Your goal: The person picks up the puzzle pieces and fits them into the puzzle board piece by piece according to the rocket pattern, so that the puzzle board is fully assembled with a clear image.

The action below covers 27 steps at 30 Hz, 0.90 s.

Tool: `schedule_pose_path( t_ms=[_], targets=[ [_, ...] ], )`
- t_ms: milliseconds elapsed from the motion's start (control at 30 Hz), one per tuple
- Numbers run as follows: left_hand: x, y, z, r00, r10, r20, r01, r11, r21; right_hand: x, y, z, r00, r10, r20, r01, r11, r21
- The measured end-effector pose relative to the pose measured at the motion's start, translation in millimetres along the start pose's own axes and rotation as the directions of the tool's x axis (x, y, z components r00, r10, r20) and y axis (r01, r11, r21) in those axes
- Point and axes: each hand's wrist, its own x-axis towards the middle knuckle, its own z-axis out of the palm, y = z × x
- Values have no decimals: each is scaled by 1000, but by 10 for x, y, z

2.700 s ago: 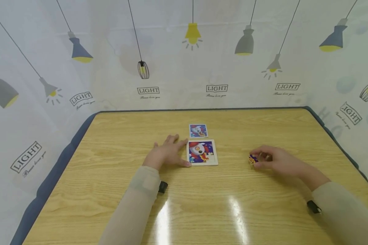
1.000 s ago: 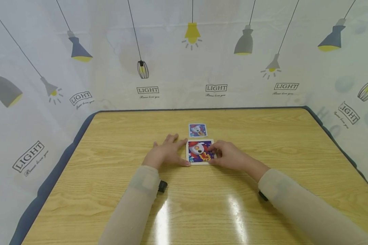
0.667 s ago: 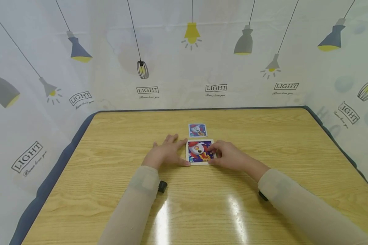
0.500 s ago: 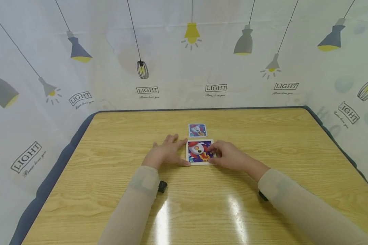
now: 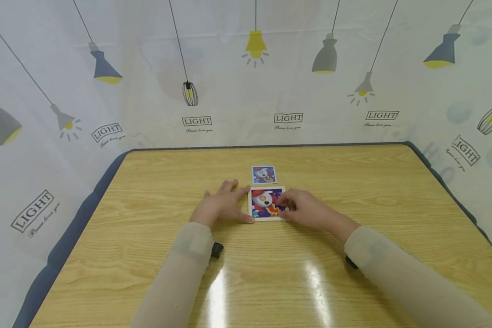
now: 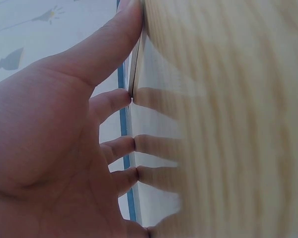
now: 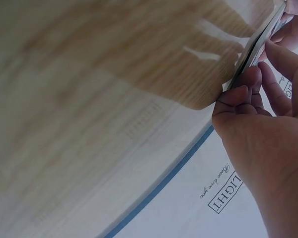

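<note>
A square jigsaw puzzle [image 5: 263,200] in a pale frame lies flat on the table, showing a red-and-white cartoon figure with flames on purple. My left hand [image 5: 221,207] spreads its fingers beside it; thumb and index fingertip touch the frame's left corners. In the left wrist view, the left hand [image 6: 49,124] rests its fingertips on the tabletop. My right hand [image 5: 307,209] has thumb and index finger on a puzzle piece [image 5: 277,210] at the puzzle's right side, partly hidden by the fingers. In the right wrist view, the right hand's [image 7: 268,119] other fingers are curled.
A smaller picture card [image 5: 264,174] with the same design lies just beyond the puzzle. The glossy wooden table [image 5: 147,182] has a dark blue edge, and a lamp-printed cloth [image 5: 229,82] stands around its back and sides.
From the right, my right hand brought the held puzzle piece leftward to the puzzle, and the gap at its right side became covered. Over the last second both hands stay nearly still.
</note>
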Motion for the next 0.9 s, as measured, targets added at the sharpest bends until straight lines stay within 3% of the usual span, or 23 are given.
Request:
schedule_pose_path(
  t_ms=[900],
  targets=[
    [35,-25,31,1000,7,-16,-6,1000,6,22,28,22,1000,27,7,-27,1000,-4]
  ],
)
